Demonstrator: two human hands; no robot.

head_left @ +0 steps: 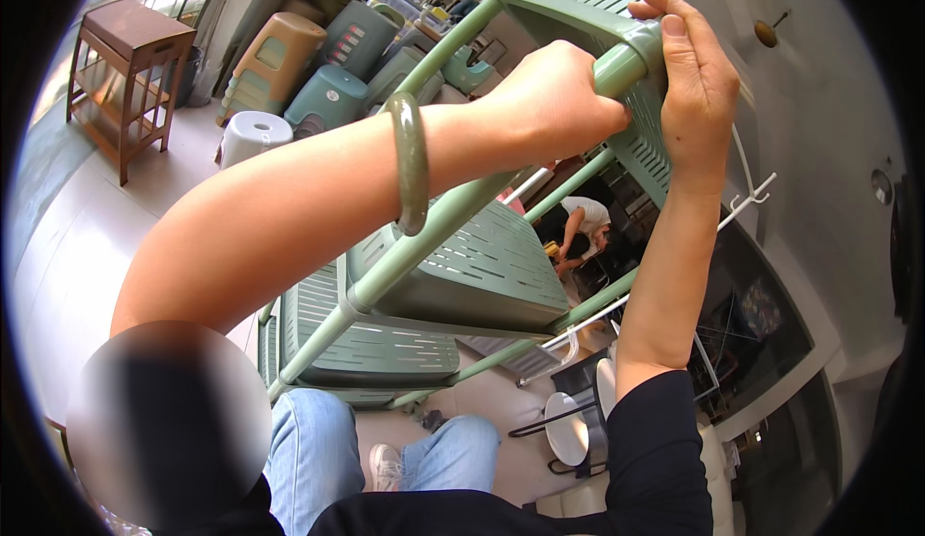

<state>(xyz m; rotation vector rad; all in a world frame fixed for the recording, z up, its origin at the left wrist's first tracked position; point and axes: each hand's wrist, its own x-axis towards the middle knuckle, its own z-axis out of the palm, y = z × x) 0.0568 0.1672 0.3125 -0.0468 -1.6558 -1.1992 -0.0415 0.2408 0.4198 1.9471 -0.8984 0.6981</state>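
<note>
Green slatted rack [472,266]: in the person's hands, tilted, its top tier [568,1] toward the upper right and its lower tiers above the knees; whether its lower end meets the floor [82,209] cannot be told.
Left hand [554,98]: closed in a fist around the round post [619,71], just short of the rack's near top corner; its fingertips are hidden.
Right hand [700,83]: partly open, fingers bent and thumb raised against the corner connector [646,45], touching it; how firmly cannot be told.
Left wrist: green bangle [411,163].
Labels and writing: small red and pale marks run down the side of a grey plastic tub [355,40]; too small to read.
Along the floor's upper left edge: brown wooden stand [130,30], stacked tan and green stools [279,50], blue-green stool [330,93], white round stool [252,131].
Below the rack's right edge: round white seat [567,430] on a black frame.
Beyond the rack: another person [588,213] in a pale top, bending over.
Wearer: light blue jeans [316,449], black sleeves, pale shoe [384,467].
</note>
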